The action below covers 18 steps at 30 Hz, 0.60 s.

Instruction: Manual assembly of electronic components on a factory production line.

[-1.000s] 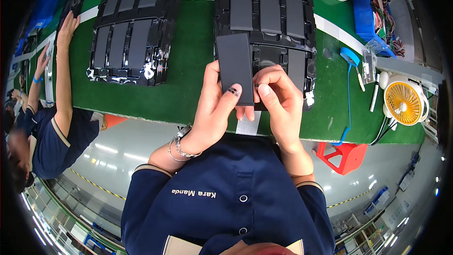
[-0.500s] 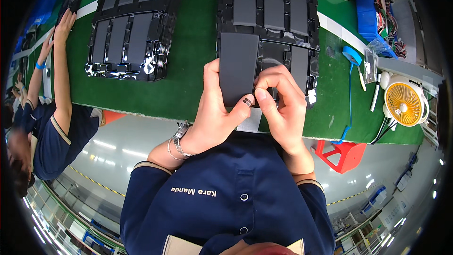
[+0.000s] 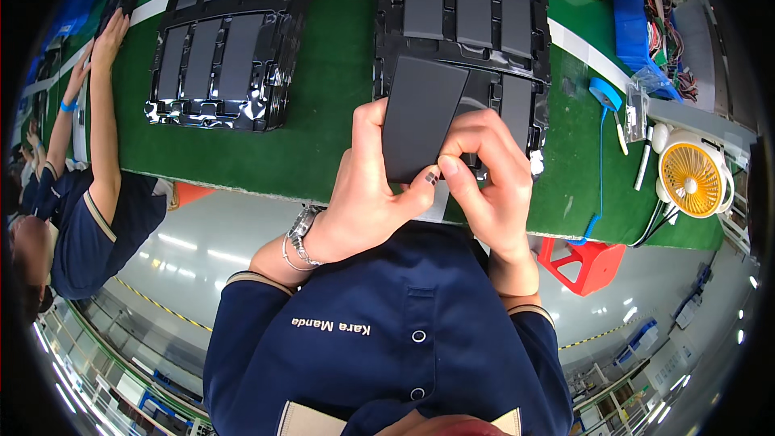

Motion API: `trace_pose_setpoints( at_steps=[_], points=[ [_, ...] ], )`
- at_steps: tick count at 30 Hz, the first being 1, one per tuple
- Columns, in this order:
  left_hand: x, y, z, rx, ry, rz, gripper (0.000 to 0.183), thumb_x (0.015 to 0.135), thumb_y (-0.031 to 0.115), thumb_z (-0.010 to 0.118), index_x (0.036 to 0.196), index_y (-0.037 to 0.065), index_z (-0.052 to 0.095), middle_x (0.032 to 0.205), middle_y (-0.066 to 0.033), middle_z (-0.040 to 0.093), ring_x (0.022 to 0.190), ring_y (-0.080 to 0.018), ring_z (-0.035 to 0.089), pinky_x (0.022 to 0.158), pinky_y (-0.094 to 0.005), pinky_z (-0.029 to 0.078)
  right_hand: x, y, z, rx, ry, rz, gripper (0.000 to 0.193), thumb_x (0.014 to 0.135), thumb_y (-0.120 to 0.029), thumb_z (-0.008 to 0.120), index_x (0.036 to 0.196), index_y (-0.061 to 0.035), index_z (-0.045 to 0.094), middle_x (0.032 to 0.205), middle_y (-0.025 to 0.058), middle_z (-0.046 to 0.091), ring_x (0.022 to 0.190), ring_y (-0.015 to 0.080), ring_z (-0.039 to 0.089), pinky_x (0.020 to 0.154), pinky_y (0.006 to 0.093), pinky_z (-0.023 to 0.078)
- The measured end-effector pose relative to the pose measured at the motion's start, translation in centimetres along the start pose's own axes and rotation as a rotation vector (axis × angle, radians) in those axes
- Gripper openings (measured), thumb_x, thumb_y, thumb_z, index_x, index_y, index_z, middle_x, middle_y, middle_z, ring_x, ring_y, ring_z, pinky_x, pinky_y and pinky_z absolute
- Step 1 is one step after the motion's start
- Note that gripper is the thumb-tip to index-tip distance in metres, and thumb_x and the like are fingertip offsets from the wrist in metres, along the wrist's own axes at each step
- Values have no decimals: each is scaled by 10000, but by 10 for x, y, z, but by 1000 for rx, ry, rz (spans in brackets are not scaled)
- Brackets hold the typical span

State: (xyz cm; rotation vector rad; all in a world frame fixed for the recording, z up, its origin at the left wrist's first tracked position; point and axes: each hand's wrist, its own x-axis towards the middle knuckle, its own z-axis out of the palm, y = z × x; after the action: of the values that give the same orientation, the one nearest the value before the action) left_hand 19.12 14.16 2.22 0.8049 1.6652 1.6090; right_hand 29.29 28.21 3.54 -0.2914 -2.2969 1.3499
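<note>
My left hand (image 3: 365,182) grips a flat dark grey rectangular panel (image 3: 423,113) by its left side and near end, holding it tilted above a black plastic tray (image 3: 390,16). On the tip of the left thumb sit several small black square pieces (image 3: 432,178). At the panel's right edge, close beside that thumb, my right hand (image 3: 491,178) is closed in a thumb-and-finger pinch. Whatever lies between those fingertips is too small or hidden to make out. More dark grey panels (image 3: 479,10) rest in the tray's slots.
Another stack of black trays (image 3: 278,73) holding panels stands to the left on the green tabletop (image 3: 331,105). At right are a white-and-yellow fan (image 3: 690,180), a blue coiled cord (image 3: 599,186), pens, and a blue bin (image 3: 634,24) of wires. A co-worker's arms (image 3: 103,105) reach in at far left.
The panel has tilted, its far end swinging right, and both hands have shifted slightly right with it. The right hand keeps its pinch near the left thumb.
</note>
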Motion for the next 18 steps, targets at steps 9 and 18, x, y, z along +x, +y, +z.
trace_pose_setpoints(
  at_steps=[9, 18],
  points=[
    [-1, -3, 6, -253, 68, -187, 649, 827, -20, 653, 1360, 11, 286, 1177, -100, 477, 1108, -171, 513, 966, -336, 441, -11, 3, 13, 743, 27, 466, 135, 968, -104, 616, 960, 28, 590, 935, 29, 551, 829, 89, 547, 741, 248, 475],
    [-1, -3, 6, -282, 35, -185, 641, 840, -21, 641, 1367, 23, 279, 1166, -95, 474, 1092, -162, 510, 961, -335, 443, -9, 4, 9, 438, 11, 347, 105, 926, -75, 640, 890, 17, 604, 859, 51, 587, 772, 136, 560, 707, 276, 458]
  ],
)
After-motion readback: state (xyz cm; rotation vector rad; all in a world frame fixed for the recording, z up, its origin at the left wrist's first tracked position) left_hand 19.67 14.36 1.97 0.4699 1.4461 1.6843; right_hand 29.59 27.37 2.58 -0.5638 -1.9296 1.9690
